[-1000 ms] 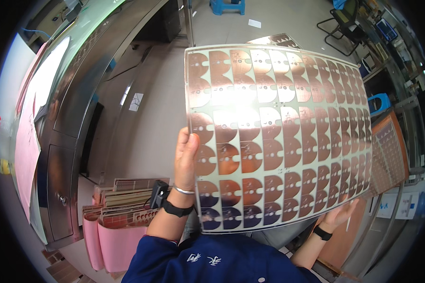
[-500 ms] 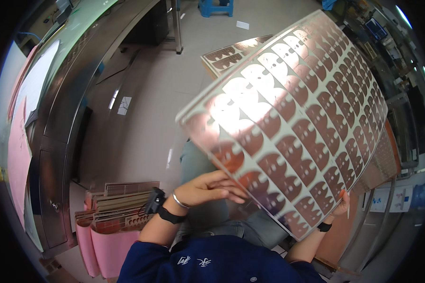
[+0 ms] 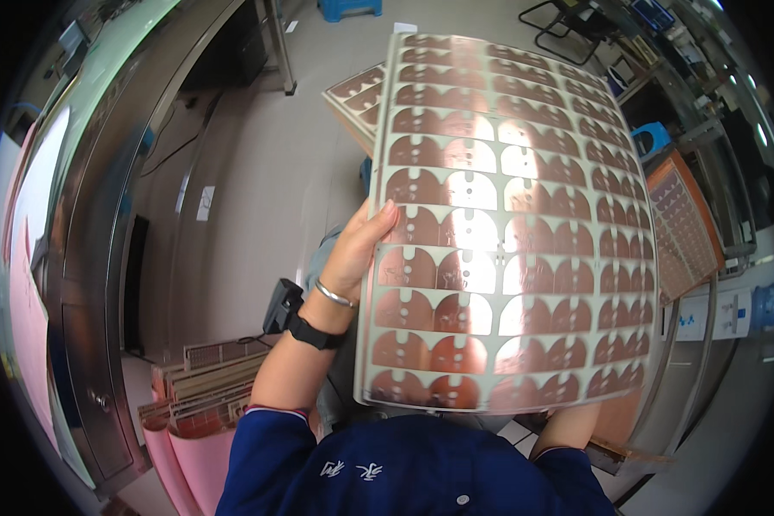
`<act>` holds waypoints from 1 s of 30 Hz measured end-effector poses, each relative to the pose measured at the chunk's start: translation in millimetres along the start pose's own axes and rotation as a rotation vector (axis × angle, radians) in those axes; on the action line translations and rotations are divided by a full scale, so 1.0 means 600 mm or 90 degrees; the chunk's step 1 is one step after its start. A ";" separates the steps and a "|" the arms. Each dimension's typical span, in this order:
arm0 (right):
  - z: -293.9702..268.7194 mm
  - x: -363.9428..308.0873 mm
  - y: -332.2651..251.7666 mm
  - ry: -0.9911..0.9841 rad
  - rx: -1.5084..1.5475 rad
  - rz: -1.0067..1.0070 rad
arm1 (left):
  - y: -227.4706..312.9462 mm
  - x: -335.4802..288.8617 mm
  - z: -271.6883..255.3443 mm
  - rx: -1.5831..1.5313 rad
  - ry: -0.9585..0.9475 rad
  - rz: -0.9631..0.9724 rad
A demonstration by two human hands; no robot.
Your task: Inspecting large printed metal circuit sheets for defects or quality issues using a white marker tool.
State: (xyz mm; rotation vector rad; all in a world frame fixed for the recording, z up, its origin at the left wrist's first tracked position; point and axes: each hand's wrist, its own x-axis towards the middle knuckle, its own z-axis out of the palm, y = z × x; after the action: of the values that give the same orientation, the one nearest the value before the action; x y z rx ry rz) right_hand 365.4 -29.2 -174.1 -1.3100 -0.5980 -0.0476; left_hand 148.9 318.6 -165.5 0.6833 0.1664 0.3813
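A large flat panel (image 3: 542,284), patterned with rows of rounded copper shapes on a pale ground, stands tilted in front of me and shines with glare. My left hand (image 3: 357,249) grips its left edge, thumb over the front face and the other fingers behind it. Of my right arm only the forearm (image 3: 574,423) shows, below the panel's lower right edge; the panel hides my right hand. Beyond the panel's left edge lies another copper-patterned board (image 3: 357,93), partly covered.
Pink-wrapped bundles (image 3: 202,451) of boards stand low at the left, beside a metal cabinet (image 3: 99,344). More patterned boards (image 3: 684,215) lean at the right near metal rails. A blue stool (image 3: 350,9) and a black chair (image 3: 568,26) are on the far floor.
The panel has turned from slanted to nearly upright and faces me more squarely. My left hand has moved up and closed on its left edge. My right hand has gone out of sight behind it.
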 end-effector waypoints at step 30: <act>-0.001 0.022 -0.029 0.405 -0.296 0.136 | 0.002 0.082 -0.033 0.034 0.061 0.080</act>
State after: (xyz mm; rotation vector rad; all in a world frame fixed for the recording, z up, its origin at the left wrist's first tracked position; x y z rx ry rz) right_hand 370.3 -30.6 -152.7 -1.6922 0.1100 -0.4310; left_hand 188.5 350.4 -181.2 0.7305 0.2255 0.5325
